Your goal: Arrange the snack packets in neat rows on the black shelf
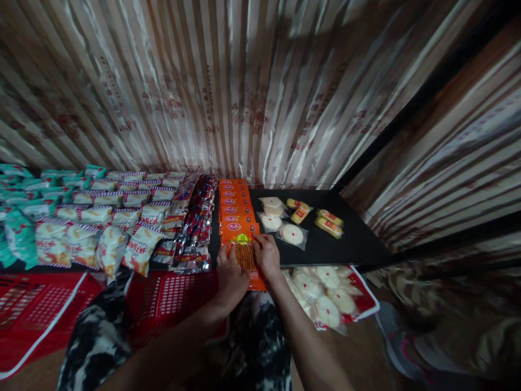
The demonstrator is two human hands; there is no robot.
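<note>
While both hands, left hand [230, 274] and right hand [266, 254], grasp the orange packet [245, 251], its lower half stays hidden.

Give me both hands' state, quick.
Left hand: closed on the lower left edge of the orange packet.
Right hand: closed on the same packet's right edge.

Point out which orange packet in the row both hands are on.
The nearest orange packet, at the row's front end, showing brown sticks; left hand and right hand grip its sides.
</note>
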